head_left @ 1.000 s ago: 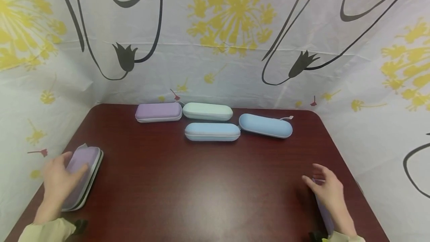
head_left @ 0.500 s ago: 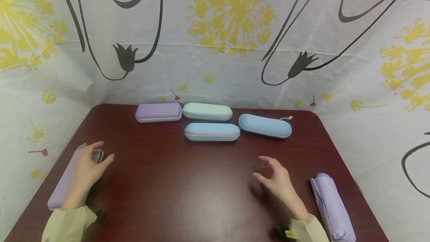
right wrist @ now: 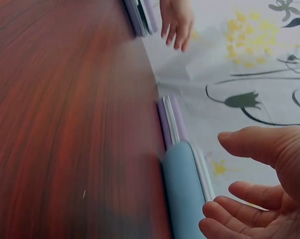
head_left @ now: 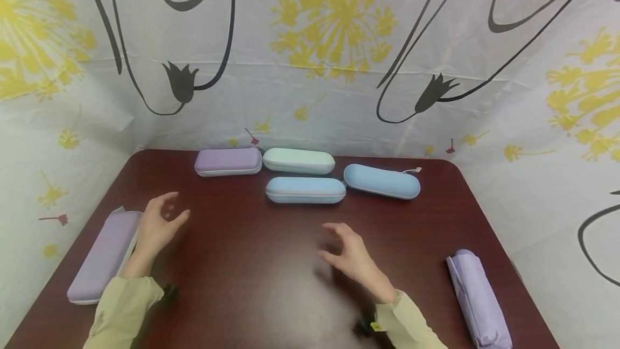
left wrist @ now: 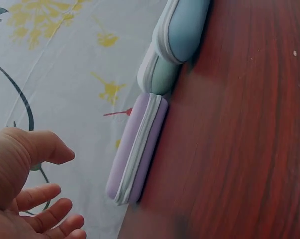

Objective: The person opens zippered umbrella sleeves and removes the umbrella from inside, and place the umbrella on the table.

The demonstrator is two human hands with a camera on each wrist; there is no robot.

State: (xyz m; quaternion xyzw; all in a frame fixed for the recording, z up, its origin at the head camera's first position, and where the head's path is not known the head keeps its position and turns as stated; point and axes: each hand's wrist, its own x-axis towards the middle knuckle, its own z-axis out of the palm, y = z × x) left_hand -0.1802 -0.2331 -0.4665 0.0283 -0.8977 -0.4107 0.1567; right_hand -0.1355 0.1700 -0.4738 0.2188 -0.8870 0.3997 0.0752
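My left hand (head_left: pixel 156 229) is held above the table just right of a large purple zip case (head_left: pixel 103 257), its fingers loosely bent around nothing. Over the middle of the table hovers my right hand (head_left: pixel 356 259), also holding nothing, thumb apart from the fingers. Ahead lie a small purple zip case (head_left: pixel 227 161), a mint green one (head_left: pixel 298 161), a light blue one (head_left: pixel 305 190) and a second blue one (head_left: pixel 382 181) with a pull tab. In the left wrist view the small purple case (left wrist: pixel 137 149) is nearest the hand; in the right wrist view, a blue case (right wrist: pixel 182 189).
A folded lilac umbrella (head_left: pixel 479 300) lies along the right side of the dark red-brown table (head_left: pixel 271 273). A white cloth (head_left: pixel 310 106) with yellow and grey flower prints hangs behind and at both sides.
My left hand has moved right, off the large purple case. My right hand has left the umbrella and travelled left to the table's middle. The cases and umbrella stay put.
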